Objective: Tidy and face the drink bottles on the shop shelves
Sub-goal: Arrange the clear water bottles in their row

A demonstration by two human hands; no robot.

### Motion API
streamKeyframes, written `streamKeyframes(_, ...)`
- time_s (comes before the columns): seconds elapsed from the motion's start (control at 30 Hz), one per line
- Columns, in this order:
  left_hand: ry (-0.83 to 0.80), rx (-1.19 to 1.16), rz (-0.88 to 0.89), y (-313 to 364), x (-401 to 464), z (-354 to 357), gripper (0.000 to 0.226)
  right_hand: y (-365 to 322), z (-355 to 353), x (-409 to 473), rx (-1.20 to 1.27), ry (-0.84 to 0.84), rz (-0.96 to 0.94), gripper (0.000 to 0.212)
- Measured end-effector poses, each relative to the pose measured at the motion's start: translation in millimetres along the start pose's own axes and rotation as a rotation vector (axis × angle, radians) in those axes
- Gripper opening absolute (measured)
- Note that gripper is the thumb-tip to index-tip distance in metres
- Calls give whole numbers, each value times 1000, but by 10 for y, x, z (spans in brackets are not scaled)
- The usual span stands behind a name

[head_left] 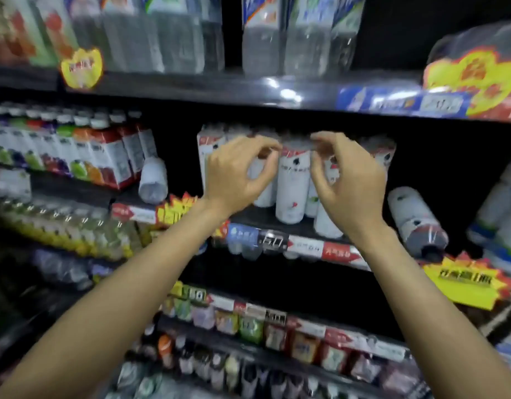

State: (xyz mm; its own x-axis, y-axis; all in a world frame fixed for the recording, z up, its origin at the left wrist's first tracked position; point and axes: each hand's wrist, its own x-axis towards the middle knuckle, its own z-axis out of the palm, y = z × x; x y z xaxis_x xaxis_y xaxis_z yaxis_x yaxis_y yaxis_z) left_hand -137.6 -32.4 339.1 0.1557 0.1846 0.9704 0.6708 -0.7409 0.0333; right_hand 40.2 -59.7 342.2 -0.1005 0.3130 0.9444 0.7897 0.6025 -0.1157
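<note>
White bottle (pixel 292 182) upright between left hand (pixel 239 171), right hand (pixel 349 180)

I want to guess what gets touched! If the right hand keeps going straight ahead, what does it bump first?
Probably the white bottles standing just behind the right hand; depth is hard to judge.

blur: price labels (pixel 306 246) unreadable; hidden: white bottles (pixel 291 182) partly behind hands; cut: forearms at bottom edge

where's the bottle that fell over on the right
In the head view, the toppled bottle lies on the middle shelf, right of the right hand and the standing white bottles.
</note>
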Motion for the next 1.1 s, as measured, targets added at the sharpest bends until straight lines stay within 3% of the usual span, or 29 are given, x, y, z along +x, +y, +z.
streamKeyframes(0.2,-301,-43,-45,-149,-1157,-106,25,-68,297,-1163,-133,-236,-74,16)
streamKeyframes(0.33,-481,-219,-399,-205,-2038,72,23,1,595,-1938,-134,-453,-33,16)
streamKeyframes(0.43,-692,-234,-617,-348,-2501,321,34,136,831,-2372,-136,-597,83,22)
streamKeyframes(0.5,-741,-213,-733,-550,-2763,569,45,265,1054,-2625,-114,-676,179,30)
streamKeyframes(0.6,-681,-196,-856,-901,-3016,994,63,479,1427,-2806,-105,-740,329,47)
streamKeyframes(0.73,-524,-101,-893,-1286,-3234,1534,83,832,1990,-2830,-192,-686,450,59)
streamKeyframes(0.93,-419,161,-714,-1633,-3388,2028,92,1434,2709,-2757,-259,-600,429,70)
streamKeyframes(1.1,-406,308,-663,-1848,-3325,2234,104,1682,3098,-2633,-346,-539,363,77)
